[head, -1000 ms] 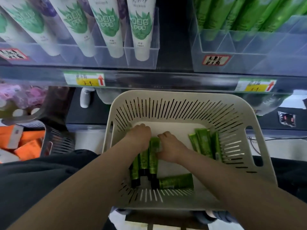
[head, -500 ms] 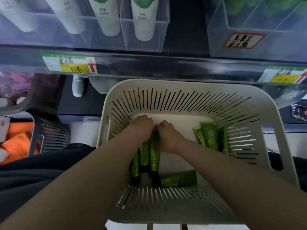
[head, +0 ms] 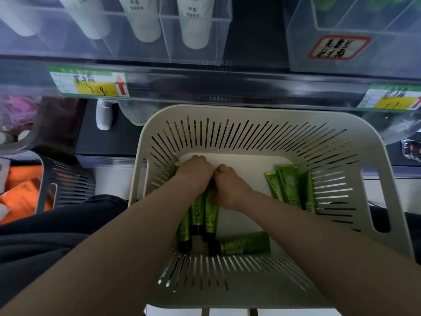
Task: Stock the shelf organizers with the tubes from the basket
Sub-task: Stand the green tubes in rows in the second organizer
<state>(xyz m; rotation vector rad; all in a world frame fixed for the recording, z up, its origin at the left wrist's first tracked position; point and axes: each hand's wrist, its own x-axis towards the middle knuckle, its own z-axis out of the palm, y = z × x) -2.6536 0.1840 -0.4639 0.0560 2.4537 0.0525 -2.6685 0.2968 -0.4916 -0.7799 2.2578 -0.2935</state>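
Observation:
A cream slotted basket (head: 250, 124) sits below the shelf with several green tubes in it. My left hand (head: 193, 172) and my right hand (head: 227, 185) are pressed side by side on the upper ends of a bunch of green tubes (head: 200, 215) at the basket's left; their black caps point toward me. One green tube (head: 243, 244) lies crosswise near the front wall. Three more green tubes (head: 291, 185) lean at the right wall. Clear shelf organizers hold white tubes (head: 196, 26) at the upper left and green tubes at the upper right (head: 355, 19).
A shelf edge with yellow price tags (head: 91, 84) runs across above the basket. A dark basket (head: 66, 179) with orange packs stands at the left. Dark cloth lies at the lower left.
The view has tilted down, so the shelf organizers sit higher in frame. Both hands have drawn closer together on the bunch of green tubes.

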